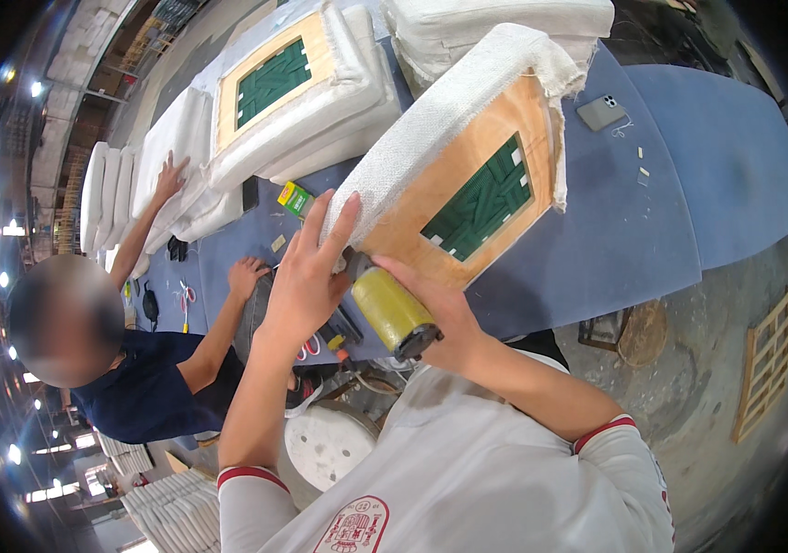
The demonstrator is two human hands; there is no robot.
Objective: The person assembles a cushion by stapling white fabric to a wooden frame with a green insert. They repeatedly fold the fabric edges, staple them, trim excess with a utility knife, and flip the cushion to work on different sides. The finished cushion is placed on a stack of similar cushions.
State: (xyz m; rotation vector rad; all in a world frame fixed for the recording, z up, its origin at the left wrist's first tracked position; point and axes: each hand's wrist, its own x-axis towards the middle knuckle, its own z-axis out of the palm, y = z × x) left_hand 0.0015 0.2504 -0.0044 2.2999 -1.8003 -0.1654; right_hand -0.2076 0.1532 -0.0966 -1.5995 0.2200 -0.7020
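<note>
White shirt (477,452) nearest, below the fingers, then a yellow-green cylindrical tool (392,309) just before the right hand (449,323), fingers partly hidden and grip impossible to tell, with left hand (306,286) spread, fingers parted against the white edge of a wood-faced cushion (454,166) stretching away beyond them.

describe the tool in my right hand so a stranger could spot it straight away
Over the blue table, find the nearest wooden panel with white padding and a green webbed opening. At its lower end, your right hand holds the tool. Its olive-yellow barrel with a black end cap sets it apart from the red-handled scissors nearby.
</note>
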